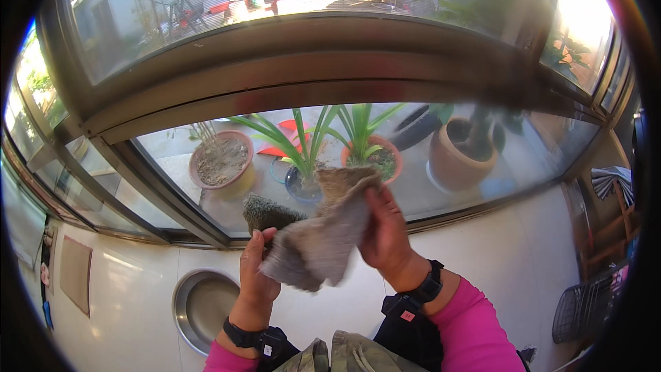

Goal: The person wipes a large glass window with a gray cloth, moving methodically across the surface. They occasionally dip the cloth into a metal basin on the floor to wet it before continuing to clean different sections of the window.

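A greyish-brown cloth (330, 237), blurred and crumpled, hangs between my two hands in front of a glass pane. My left hand (258, 263) grips its lower left side, thumb up, together with a darker green, fuzzy cloth part (266, 212); whether this is the same cloth I cannot tell. My right hand (384, 232) pinches the upper right edge. The metal frame rail (310, 67) of the window runs across above the cloth. Below it, the lower glass pane (361, 201) shows plants behind it.
A steel basin (206, 310) stands on the pale tiled floor (320, 305) by my left forearm. Behind the glass are several potted plants (222, 160) and a dark tyre (413, 126). A black wire basket (581, 305) is at far right, a mat (76, 275) at far left.
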Motion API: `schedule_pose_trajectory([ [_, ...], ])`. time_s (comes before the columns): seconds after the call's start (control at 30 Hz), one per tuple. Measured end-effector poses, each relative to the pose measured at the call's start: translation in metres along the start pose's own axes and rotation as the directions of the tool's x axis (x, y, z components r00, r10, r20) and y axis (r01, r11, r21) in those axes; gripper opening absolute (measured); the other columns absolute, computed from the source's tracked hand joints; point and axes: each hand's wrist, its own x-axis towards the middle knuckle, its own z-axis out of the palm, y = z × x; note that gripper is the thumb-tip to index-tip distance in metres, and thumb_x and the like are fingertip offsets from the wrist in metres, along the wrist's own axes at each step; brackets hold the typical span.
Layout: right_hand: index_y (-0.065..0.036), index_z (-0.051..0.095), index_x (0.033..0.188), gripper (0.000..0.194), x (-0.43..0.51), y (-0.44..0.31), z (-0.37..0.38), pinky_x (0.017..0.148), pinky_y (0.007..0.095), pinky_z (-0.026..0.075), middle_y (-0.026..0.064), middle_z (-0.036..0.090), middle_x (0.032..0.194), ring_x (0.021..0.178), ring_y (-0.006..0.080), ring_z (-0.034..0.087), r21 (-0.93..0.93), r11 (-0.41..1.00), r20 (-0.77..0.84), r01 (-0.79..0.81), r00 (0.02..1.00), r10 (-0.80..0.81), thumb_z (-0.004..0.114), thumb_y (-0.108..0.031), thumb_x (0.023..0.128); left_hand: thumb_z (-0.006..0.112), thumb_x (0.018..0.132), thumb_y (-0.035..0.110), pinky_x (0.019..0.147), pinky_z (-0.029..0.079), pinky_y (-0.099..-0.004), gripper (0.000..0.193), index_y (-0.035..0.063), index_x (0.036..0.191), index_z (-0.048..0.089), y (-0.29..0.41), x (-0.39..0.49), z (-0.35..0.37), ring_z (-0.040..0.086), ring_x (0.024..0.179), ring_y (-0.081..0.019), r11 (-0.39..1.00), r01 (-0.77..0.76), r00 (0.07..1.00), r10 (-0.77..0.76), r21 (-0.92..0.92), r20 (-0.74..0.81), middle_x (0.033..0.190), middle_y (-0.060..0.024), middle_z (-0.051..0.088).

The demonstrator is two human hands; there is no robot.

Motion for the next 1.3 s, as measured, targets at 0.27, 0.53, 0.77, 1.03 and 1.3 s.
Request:
schedule_pose_trajectory([
  [0.27,-0.008,0.028,0.138,0.064,0.045,-0.11,-0.05,0.096,0.0428,0.039,0.0152,0.041,0.129,0.115,0.0291,0.045,-0.522,0.554,-0.225,0.648,0.522,-0.823,0.036,-0.052,0.092,0.05,0.092,0.036,0.043,0.028,-0.0167,0.027,0.0172,0.11,0.057,0.016,-0.004,-0.007,0.036,0.05,-0.0033,0.997,0.035,0.999,-0.035,0.066,-0.002,0.082,0.002,0.057],
  [0.53,-0.008,0.022,0.143,0.058,0.125,0.033,-0.015,0.107,0.0551,0.002,0.0178,0.009,0.15,0.137,0.0412,0.004,-0.684,-0.657,0.723,0.317,0.415,-0.552,0.032,-0.038,0.095,0.051,0.091,0.037,0.039,0.028,-0.0167,0.021,0.0203,0.1,0.059,0.02,-0.049,-0.033,0.037,0.044,-0.005,0.989,0.148,0.984,-0.149,-0.019,-0.101,0.076,0.0024,0.059],
  [0.77,-0.006,0.055,0.113,0.039,0.129,0.025,-0.012,0.101,0.0535,0.025,0.0187,0.053,0.12,0.118,0.0381,0.043,-0.467,-0.821,0.794,0.329,0.565,-0.225,0.053,-0.029,0.083,0.046,0.095,0.028,0.042,0.029,-0.0181,0.018,0.0267,0.112,0.049,0.035,-0.054,-0.057,0.033,0.048,-0.0047,0.988,0.112,0.992,-0.118,-0.11,-0.045,0.083,0.003,0.054],
  [1.03,0.0,0.034,0.135,0.054,0.134,0.064,-0.02,0.109,0.0521,0.012,0.024,0.028,0.141,0.131,0.041,0.024,-0.482,-0.873,0.795,-0.071,0.384,-0.47,0.044,-0.029,0.091,0.048,0.094,0.022,0.04,0.026,-0.0137,0.021,0.0283,0.113,0.043,0.051,-0.046,-0.082,0.031,0.046,-0.0023,0.875,0.118,0.989,-0.148,-0.469,-0.026,0.088,0.0036,0.054],
  [1.3,-0.011,0.052,0.122,0.042,0.164,0.183,0.137,0.106,0.0522,0.021,0.011,0.039,0.137,0.13,0.0248,0.033,-0.007,-0.7,0.904,0.714,0.304,0.301,0.053,-0.017,0.08,0.051,0.092,0.026,0.041,0.027,-0.0142,0.027,0.0162,0.116,0.046,0.041,-0.043,-0.105,0.029,0.045,-0.0015,0.818,0.226,0.974,-0.209,-0.529,0.093,0.078,0.006,0.053],
])
